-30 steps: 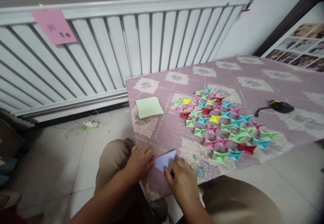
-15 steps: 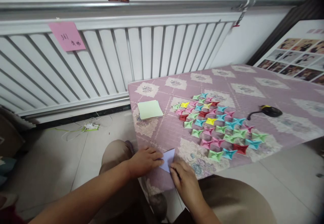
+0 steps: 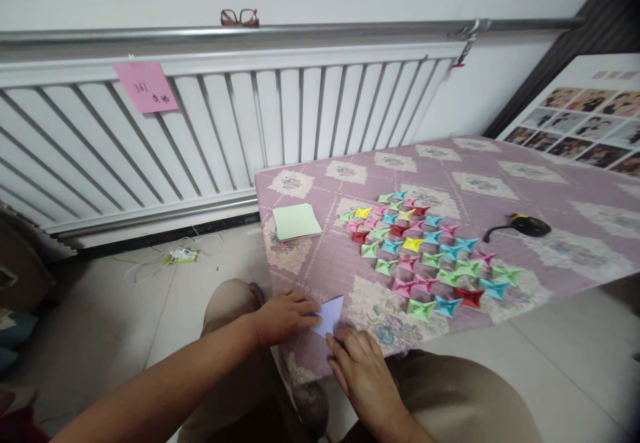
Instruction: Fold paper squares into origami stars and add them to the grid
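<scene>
A pale lilac sheet of paper (image 3: 331, 313), folded into a triangle, lies at the near corner of a table with a pink patterned cloth (image 3: 500, 193). My left hand (image 3: 285, 314) presses on its left edge with the fingers flat. My right hand (image 3: 361, 373) rests at its lower edge, fingertips touching the paper. Beyond the hands, several small folded paper shapes (image 3: 430, 256) in green, pink, blue, red and yellow lie in rows on the cloth.
A stack of light green paper squares (image 3: 296, 221) sits near the table's left edge. A black object with a yellow tip (image 3: 525, 226) lies to the right. Behind stands a white radiator (image 3: 250, 123) with a pink note (image 3: 146, 87) and glasses (image 3: 240, 17) on top.
The view has tilted upward, so the glasses on the radiator show. Both hands stay on the lilac paper; the right hand has slid slightly lower along its edge.
</scene>
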Motion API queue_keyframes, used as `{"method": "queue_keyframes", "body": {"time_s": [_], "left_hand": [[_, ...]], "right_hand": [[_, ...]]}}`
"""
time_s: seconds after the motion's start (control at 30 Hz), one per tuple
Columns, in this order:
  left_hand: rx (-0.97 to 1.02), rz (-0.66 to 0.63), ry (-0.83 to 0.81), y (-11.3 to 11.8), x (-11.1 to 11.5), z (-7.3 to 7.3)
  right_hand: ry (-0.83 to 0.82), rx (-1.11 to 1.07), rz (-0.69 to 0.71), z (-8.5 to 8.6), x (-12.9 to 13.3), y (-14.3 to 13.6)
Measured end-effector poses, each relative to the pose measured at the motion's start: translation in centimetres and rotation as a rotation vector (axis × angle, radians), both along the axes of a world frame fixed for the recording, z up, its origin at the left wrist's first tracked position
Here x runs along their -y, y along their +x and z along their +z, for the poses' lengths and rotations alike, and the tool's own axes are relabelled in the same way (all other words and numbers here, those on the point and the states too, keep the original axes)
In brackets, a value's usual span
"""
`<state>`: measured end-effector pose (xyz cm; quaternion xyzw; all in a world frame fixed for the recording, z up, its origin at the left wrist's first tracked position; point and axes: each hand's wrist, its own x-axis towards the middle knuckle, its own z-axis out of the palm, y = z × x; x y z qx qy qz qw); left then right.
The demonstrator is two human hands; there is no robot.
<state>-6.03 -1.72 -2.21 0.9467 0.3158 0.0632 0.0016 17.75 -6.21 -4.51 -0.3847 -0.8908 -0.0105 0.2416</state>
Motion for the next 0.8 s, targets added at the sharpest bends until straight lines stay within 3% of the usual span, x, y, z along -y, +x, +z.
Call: {"method": "queue_keyframes", "body": {"time_s": [0.13, 0.27, 0.43, 0.6, 0.73, 0.8], "left_hand": [[0.004, 0.018, -0.025, 0.2, 0.2, 0.6], [0.010, 0.033, -0.080, 0.2, 0.2, 0.5], [0.051, 0.235, -0.137, -0.2, 0.1, -0.1], [0.110, 0.373, -0.196, -0.6, 0.1, 0.3], [0.168, 0.458, -0.137, 0.4, 1.8, 0.1], [0.151, 0.421, -0.126, 1.2, 3.3, -0.7]], "right_hand": [[-0.073, 0.032, -0.007, 0.7, 0.2, -1.6], [-0.117, 0.037, -0.041, 0.4, 0.4, -2.7], [-0.129, 0.073, -0.068, 0.4, 0.2, -3.1], [-0.158, 0.148, -0.102, 1.4, 0.0, -3.9], [-0.160, 0.165, -0.103, 2.0, -0.1, -4.3], [-0.160, 0.174, -0.110, 2.0, -0.1, -4.3]]}}
